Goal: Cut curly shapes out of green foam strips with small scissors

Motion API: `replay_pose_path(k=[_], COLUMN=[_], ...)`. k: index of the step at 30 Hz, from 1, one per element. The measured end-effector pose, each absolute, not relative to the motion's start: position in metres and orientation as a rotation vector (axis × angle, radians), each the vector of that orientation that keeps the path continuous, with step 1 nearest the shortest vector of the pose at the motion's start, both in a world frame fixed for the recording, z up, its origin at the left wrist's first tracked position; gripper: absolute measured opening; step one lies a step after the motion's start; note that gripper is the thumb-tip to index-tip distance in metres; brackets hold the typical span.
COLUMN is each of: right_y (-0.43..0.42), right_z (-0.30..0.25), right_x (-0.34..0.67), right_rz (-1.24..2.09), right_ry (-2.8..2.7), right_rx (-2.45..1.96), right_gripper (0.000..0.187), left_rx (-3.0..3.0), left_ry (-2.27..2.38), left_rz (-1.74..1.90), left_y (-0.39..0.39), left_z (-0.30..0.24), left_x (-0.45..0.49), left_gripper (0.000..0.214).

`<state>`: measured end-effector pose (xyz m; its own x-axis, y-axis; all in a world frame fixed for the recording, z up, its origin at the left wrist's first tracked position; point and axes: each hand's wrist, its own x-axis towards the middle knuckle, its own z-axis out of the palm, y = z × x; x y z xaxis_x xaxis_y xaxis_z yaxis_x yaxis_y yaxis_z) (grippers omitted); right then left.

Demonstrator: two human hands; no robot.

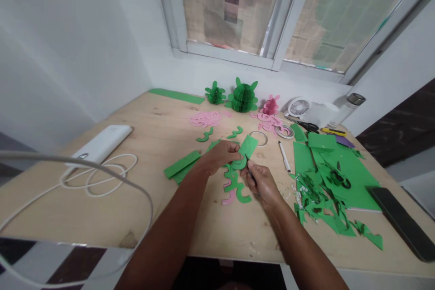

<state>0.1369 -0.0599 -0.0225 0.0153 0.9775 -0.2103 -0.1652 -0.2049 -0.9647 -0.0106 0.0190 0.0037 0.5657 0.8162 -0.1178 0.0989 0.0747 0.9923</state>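
My left hand point(224, 153) pinches a strip of green paper point(249, 145) above the middle of the table. In my right hand point(261, 183) is a slim dark pen-like tool point(251, 176), its tip at the strip's lower edge; its exact kind is hard to make out. Just below both hands lie curved green paper cutouts point(243, 194) and a pink curved cutout point(229, 197). Folded green paper strips point(182, 166) rest to the left of my left wrist. Two wavy green cutouts point(234, 132) are farther back.
Green paper figures point(243, 95) and a pink one point(270, 105) stand along the wall. Tape rolls point(284, 132), a white pen point(284, 157), green scraps point(317, 197), a phone point(403, 222) and a small fan point(298, 107) lie rightward. A white device point(102, 144) with looped cable sits left.
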Motion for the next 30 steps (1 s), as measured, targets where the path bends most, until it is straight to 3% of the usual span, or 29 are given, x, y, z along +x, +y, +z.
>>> replay_pose_path(k=[30], right_y=[-0.0565], right_z=[-0.0287], right_x=[0.1425], right_rz=[1.282], right_ry=[-1.104], right_rx=[-1.257], right_gripper=[0.055], left_rx=[1.354], left_ry=[0.832], left_rz=[0.655], left_y=[0.0173], left_z=[0.0067], left_x=[-0.0127], left_gripper=[0.021])
